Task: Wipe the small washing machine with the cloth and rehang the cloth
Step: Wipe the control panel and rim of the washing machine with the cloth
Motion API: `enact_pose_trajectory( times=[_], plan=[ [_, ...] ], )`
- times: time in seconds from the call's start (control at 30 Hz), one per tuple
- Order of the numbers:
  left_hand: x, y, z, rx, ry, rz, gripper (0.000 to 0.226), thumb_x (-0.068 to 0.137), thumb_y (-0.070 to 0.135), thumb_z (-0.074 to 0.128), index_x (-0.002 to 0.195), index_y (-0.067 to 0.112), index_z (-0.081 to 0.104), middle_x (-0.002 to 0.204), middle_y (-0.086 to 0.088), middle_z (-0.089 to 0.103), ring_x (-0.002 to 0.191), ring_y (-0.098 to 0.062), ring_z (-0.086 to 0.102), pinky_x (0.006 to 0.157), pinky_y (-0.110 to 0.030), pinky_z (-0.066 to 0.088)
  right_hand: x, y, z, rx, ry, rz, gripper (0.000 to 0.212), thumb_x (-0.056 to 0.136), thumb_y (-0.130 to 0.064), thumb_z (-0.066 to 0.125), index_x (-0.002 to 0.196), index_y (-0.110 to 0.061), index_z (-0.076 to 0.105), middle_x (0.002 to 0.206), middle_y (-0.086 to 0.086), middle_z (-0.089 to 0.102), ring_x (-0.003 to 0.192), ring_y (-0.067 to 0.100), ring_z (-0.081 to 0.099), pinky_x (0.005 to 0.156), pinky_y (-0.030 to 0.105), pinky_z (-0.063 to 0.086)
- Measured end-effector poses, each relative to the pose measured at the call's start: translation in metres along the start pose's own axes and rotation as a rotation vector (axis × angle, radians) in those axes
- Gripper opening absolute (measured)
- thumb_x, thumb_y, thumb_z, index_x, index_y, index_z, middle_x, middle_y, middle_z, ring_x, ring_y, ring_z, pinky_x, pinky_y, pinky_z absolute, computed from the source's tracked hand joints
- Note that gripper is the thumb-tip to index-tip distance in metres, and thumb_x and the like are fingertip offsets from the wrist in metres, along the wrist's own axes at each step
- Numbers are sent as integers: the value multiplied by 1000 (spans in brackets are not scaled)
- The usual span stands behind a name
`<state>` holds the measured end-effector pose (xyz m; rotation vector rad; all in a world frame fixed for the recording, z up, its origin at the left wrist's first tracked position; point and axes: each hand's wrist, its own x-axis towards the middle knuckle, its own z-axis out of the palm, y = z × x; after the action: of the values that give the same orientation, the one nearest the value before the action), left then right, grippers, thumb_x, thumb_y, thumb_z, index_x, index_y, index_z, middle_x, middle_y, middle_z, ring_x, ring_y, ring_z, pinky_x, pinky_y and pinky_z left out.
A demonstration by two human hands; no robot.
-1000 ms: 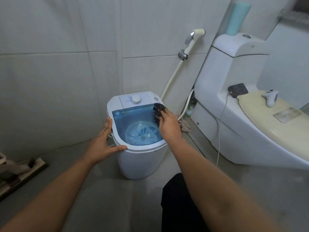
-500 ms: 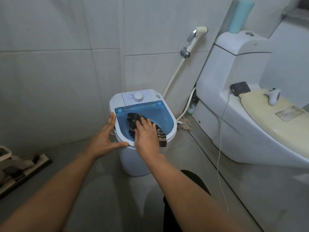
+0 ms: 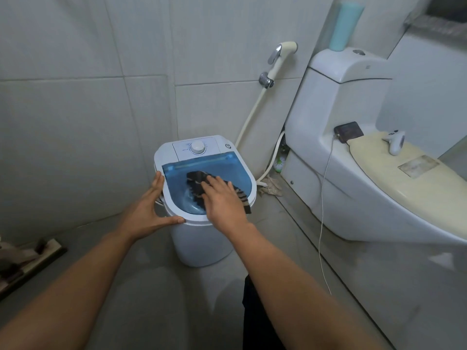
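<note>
Standing on the tiled floor near the wall, the small washing machine [image 3: 202, 188] had its blue see-through lid [image 3: 222, 168] closed under a white dial [image 3: 197, 147]. On its left rim the left hand [image 3: 149, 210] was spread wide, fingers along the side and thumb hooked over the near edge, bracing rather than gripping. Across the lid lay the dark striped cloth [image 3: 199, 183], one end hanging over the right rim. Pressing it flat, the right hand [image 3: 222, 198] kept its fingers straight and open on top, not curled around anything. Farther right hung a spray hose [image 3: 278, 59], then stood the toilet [image 3: 353, 157].
</note>
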<state>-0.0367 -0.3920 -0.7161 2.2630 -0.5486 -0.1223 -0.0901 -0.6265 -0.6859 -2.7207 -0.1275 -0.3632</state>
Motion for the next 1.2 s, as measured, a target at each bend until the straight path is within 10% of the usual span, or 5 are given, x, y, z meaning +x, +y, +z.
enact_pose_trajectory(
  times=[0.4,0.7,1.2],
  plan=[
    [-2,6,-5,6,-41,-16,142,50,91,74,160,50,-5,163,40,-11,152,14,2,128,-35,23,-10,58,-8,101,227,375,38,103,-15,49,138,-6,59,149,16,51,144,38,38,117,52,35],
    [-3,3,-3,-9,-38,-26,144,52,89,76,162,46,-6,165,38,-11,157,3,8,127,-43,30,-27,33,2,64,236,263,37,102,-13,52,138,-7,59,151,14,49,147,35,34,126,46,12],
    [1,-5,1,8,8,14,137,58,78,77,165,35,3,170,27,-4,149,20,2,127,-38,30,-12,-61,42,42,101,41,43,99,-14,53,140,-6,57,152,17,49,146,37,38,123,50,15]
  ],
)
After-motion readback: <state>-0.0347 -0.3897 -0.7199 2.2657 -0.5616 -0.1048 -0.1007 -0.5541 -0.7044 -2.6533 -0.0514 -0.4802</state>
